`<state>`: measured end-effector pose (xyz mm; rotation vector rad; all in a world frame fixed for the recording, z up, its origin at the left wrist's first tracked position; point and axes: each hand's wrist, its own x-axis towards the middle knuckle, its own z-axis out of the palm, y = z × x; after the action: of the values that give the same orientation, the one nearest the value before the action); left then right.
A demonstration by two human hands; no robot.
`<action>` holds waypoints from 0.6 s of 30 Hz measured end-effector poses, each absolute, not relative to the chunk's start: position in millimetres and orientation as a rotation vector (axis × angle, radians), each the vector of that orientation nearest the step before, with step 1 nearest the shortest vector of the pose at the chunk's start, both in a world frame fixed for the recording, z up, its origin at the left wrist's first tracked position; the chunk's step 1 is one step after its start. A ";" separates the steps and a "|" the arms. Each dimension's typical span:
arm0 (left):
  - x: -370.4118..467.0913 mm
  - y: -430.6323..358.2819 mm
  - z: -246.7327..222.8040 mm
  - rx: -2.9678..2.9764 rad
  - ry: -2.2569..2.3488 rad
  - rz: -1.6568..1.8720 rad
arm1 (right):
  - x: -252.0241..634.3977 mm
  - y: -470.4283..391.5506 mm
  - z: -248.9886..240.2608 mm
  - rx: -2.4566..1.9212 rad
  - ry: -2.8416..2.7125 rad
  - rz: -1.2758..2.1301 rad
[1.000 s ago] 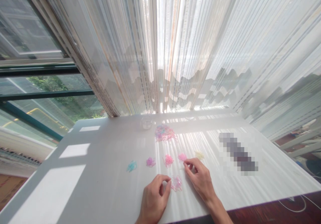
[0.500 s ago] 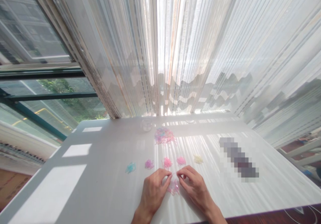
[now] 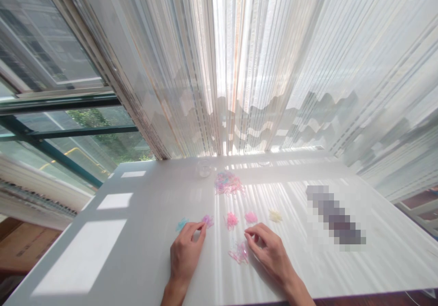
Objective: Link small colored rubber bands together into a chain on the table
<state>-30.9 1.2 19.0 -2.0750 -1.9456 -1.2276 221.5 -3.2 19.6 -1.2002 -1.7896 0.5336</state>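
My left hand [image 3: 186,251] is over the purple pile of thin elastic bands [image 3: 207,220], thumb and forefinger pinched at its near edge. Whatever may be in that pinch is too small to make out. Partly behind this hand lies a turquoise pile [image 3: 182,224]. My right hand [image 3: 268,249] is closed in a pinch, just right of a loose mixed pink and purple pile [image 3: 239,252]; its fingertips show nothing I can name. Beyond the hands lie a coral-pink pile [image 3: 232,220], a pink pile [image 3: 251,217] and a pale yellow pile [image 3: 275,215].
A larger mixed heap of bands [image 3: 229,183] lies farther back on the white table [image 3: 143,251]. Behind it stand a clear round container [image 3: 204,169] and a clear lid-like disc [image 3: 264,163]. A pixelated dark object [image 3: 337,217] is at right. Striped curtains [image 3: 239,68] hang behind.
My hands were pinched close together above the near pile. Since then my left hand has moved left and forward to the purple pile; the right stays about where it was. The view has shifted slightly.
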 end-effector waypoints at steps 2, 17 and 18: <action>-29.8 1.9 17.1 -2.061 -1.947 -1.212 | 221.7 -2.9 20.1 -1.203 -1.796 0.539; -30.6 -15.6 13.0 -2.129 -2.005 -1.210 | 224.8 -2.1 11.3 -1.241 -1.832 0.583; -29.4 -18.8 12.9 -2.179 -1.996 -1.209 | 224.9 -2.0 11.3 -1.243 -1.834 0.587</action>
<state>-29.4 -18.8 12.9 -2.1792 -1.9962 -1.2085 224.9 -2.0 11.3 -1.2435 -1.8339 0.5872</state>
